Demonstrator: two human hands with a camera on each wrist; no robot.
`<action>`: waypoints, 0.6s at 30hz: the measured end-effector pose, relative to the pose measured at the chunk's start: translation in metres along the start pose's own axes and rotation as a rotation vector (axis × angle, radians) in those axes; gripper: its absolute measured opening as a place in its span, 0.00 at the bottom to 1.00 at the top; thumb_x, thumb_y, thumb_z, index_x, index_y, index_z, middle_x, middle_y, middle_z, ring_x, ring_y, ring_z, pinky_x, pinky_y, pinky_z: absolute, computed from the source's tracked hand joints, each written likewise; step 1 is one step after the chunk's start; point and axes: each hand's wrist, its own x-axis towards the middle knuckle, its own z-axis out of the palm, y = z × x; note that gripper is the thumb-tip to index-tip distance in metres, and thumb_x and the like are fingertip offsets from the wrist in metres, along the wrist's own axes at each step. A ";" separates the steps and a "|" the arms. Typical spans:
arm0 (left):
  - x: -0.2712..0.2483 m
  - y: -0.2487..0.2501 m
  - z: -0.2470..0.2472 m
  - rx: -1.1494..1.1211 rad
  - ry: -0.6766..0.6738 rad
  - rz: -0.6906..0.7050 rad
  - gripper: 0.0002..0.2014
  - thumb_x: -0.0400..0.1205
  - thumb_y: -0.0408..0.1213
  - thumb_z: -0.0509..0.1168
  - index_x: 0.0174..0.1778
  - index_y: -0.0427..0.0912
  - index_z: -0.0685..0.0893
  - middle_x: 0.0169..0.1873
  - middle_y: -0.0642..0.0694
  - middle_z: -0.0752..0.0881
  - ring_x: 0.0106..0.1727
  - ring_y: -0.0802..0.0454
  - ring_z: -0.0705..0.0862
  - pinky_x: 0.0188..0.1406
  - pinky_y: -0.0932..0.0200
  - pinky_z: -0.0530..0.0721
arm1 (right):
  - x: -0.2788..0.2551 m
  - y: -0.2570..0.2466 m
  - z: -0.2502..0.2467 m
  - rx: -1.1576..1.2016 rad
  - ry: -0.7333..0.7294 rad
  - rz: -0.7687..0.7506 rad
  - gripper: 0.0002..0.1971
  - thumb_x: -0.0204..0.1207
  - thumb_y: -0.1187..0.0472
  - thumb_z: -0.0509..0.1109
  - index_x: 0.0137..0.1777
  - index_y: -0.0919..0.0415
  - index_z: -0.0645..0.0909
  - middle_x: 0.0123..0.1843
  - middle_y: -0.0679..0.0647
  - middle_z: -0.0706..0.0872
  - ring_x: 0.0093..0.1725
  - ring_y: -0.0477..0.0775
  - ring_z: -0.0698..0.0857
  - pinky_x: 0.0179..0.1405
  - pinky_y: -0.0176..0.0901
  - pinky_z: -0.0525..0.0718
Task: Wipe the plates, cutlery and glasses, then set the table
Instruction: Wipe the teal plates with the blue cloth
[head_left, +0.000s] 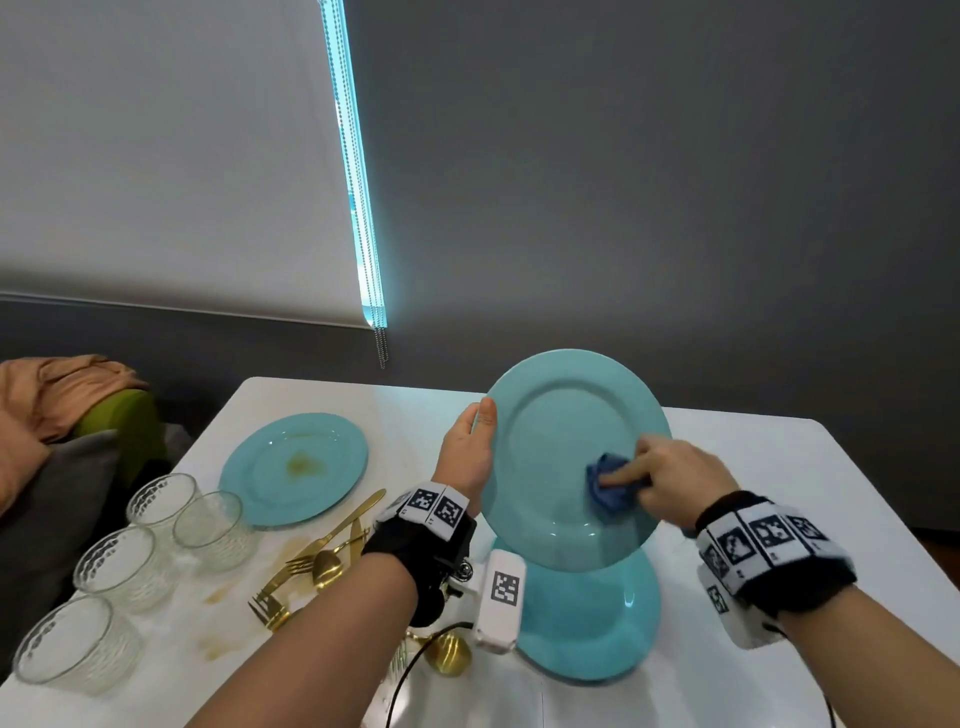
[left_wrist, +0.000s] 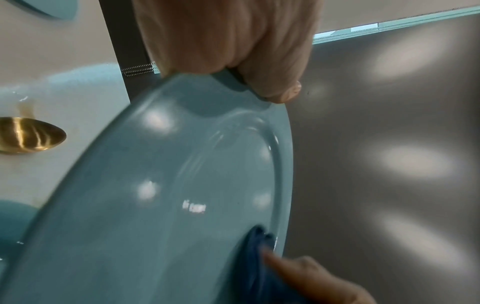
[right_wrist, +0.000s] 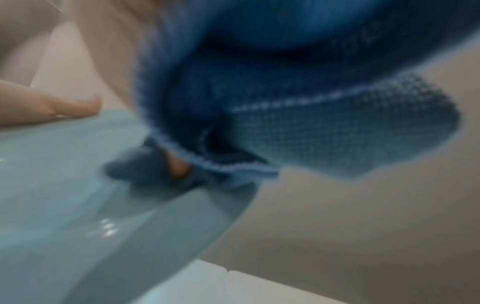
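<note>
My left hand (head_left: 464, 448) pinches the tilted plate (head_left: 561, 441) by its rim, right hand (head_left: 670, 480) grips the cloth (head_left: 609, 488); hard scrubbing could lever it loose onto the stack below (head_left: 597, 629).

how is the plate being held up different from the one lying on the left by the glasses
The held plate is tilted up off the table, gripped at its rim by the left hand, while the left plate lies flat. The held plate's face looks clean where the right hand rubs the blue cloth; the left plate has a brownish smear in its middle. Both are round, turquoise and glossy.
</note>
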 end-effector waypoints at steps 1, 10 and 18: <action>-0.001 0.001 0.002 -0.009 -0.014 0.001 0.12 0.86 0.49 0.54 0.46 0.52 0.82 0.47 0.47 0.87 0.52 0.44 0.85 0.63 0.38 0.82 | 0.003 0.000 -0.002 0.073 0.156 0.092 0.21 0.75 0.61 0.65 0.60 0.33 0.82 0.46 0.49 0.75 0.55 0.57 0.82 0.47 0.40 0.75; -0.005 -0.004 0.015 -0.075 -0.029 -0.014 0.17 0.82 0.54 0.56 0.54 0.46 0.82 0.61 0.32 0.84 0.61 0.33 0.83 0.65 0.32 0.78 | -0.016 -0.039 0.044 0.086 -0.063 -0.244 0.19 0.78 0.53 0.61 0.66 0.33 0.77 0.58 0.51 0.80 0.59 0.57 0.80 0.45 0.38 0.71; -0.009 -0.008 0.015 -0.033 -0.053 0.013 0.22 0.75 0.64 0.60 0.52 0.51 0.83 0.59 0.36 0.86 0.62 0.34 0.84 0.63 0.31 0.80 | 0.003 0.023 -0.003 0.203 0.443 0.302 0.23 0.76 0.59 0.66 0.70 0.41 0.75 0.54 0.58 0.79 0.52 0.65 0.82 0.47 0.50 0.80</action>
